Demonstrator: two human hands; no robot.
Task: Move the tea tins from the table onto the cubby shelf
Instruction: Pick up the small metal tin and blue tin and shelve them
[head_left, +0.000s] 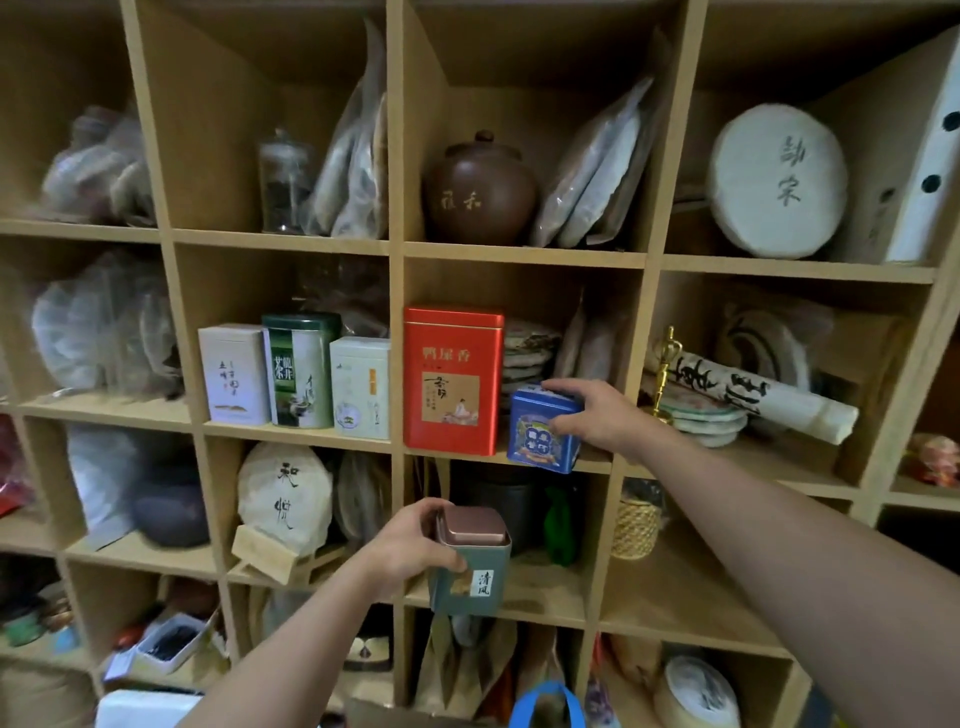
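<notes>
The blue tin (543, 431) is at the front lip of the middle cubby, just beside the tall red tin (452, 379), and my right hand (597, 415) is clamped over its top and right side. From here its base looks to overhang the shelf edge (597, 460) a little, tilted toward me, so I judge it is not fully seated yet. My left hand (410, 551) grips a grey-green tin (470, 564) with a copper-coloured lid, held in the air in front of the cubby below, touching no shelf.

The risks as I read them: if I let go of the blue tin now, with its base only partly on the board, it could tip forward and drop. Pushing it deeper has its own hazard, since a stack of wrapped tea cakes (530, 353) sits right behind it and the red tin stands close on its left; a crooked shove could knock the red tin or jam against the stack. The left hand's hold is one-sided, thumb in front and fingers around the lid end, so a loose lid could shift while my attention stays on the right. Three more tins (296, 379) already fill the neighbouring cubby, so space for the grey-green one looks tight. No tabletop is in view.
</notes>
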